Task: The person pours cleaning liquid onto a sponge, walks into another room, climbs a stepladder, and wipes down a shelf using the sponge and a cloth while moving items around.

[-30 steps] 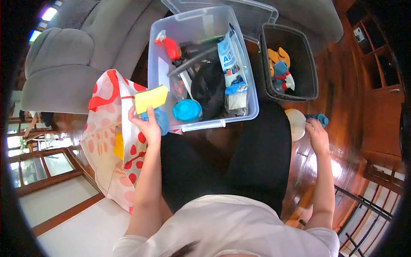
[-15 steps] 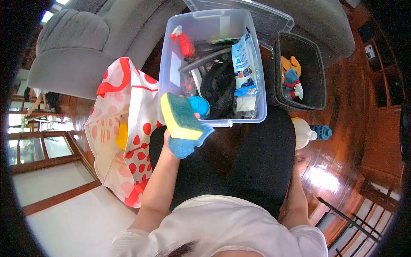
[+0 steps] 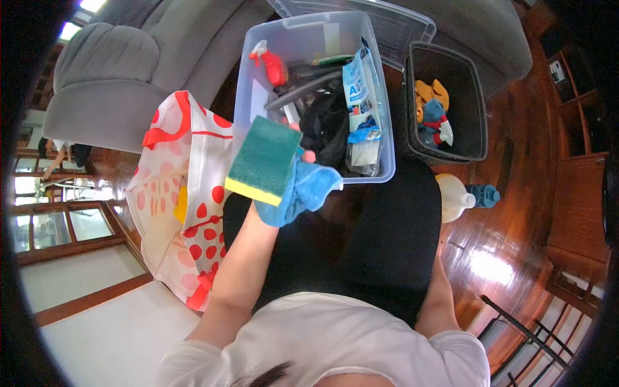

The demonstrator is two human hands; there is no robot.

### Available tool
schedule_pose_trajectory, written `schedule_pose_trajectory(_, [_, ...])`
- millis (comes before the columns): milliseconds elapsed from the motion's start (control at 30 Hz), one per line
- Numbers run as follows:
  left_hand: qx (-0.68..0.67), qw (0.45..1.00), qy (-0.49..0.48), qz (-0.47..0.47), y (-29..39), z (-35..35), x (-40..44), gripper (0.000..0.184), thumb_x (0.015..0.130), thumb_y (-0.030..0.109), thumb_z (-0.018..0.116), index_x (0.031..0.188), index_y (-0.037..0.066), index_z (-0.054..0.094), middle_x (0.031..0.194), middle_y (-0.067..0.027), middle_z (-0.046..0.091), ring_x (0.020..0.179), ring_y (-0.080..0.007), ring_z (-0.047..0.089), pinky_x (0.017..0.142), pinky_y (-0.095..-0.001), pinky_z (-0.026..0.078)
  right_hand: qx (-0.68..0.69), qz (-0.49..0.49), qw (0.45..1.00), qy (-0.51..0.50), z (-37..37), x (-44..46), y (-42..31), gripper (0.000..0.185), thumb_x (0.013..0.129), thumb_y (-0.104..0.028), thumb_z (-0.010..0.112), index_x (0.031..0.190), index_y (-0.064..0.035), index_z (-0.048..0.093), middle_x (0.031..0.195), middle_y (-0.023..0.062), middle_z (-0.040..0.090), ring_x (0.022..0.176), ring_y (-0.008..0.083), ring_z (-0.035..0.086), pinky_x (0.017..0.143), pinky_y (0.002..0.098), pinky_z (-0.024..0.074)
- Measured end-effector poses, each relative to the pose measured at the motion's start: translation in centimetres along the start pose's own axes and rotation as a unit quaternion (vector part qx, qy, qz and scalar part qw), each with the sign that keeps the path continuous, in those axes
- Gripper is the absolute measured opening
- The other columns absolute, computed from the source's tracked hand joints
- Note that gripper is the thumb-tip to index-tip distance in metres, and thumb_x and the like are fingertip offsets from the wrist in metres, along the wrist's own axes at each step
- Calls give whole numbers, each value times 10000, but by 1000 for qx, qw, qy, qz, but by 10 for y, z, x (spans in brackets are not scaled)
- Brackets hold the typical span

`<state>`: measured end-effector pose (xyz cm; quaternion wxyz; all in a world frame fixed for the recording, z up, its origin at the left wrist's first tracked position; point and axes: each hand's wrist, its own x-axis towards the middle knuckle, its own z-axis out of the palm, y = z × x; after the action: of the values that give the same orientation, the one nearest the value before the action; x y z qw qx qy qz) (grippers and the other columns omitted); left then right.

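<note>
A green-and-yellow scrub sponge (image 3: 263,160) and a blue cloth (image 3: 302,193) are held together in my left hand (image 3: 309,156), above the near left corner of a clear plastic storage box (image 3: 247,90). Most of that hand is covered by the sponge and cloth; a few fingertips show. Inside the box are a red spray bottle (image 3: 275,68), a blue-and-white packet (image 3: 356,87) marked "AUTO" and dark items. My right arm (image 3: 440,293) hangs beside my right thigh, which hides the hand.
Left of the box stands a white bag with red dots (image 3: 209,209). On the right, a black bin (image 3: 478,97) contains an orange cloth (image 3: 431,93) and a spray bottle (image 3: 445,132). A cream bottle (image 3: 452,200) and a blue bottle (image 3: 485,195) stand on the wooden floor. Grey sofas (image 3: 97,97) are behind.
My left hand has lifted and turned the sponge, so its green face shows more, and the cloth has shifted right. My right hand has dropped out of sight beside the thigh.
</note>
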<state>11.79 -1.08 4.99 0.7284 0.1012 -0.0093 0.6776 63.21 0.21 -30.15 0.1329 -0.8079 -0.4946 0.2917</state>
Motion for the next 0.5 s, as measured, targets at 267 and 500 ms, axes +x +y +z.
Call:
schedule_pose_trajectory(267, [102,994,30,37,26,30,27,464,960,359,449,1394,204,406,1069,-169,549,1035,-324,524,958,-515,431,63,-86,944,311,-104,-42,-115,466,785,-163,660,1191,10,509,1165,217,548,1020,341,566,858,394,456])
schedule_pose_trajectory(500, [215,971,67,78,-3,30,14,741,823,296,657,1445,177,272,1256,-120,522,1143,-271,533,960,-454,461,218,-393,893,0,-197,-155,-359,416,789,-170,686,1159,-47,540,1154,99,538,1079,245,509,917,372,418])
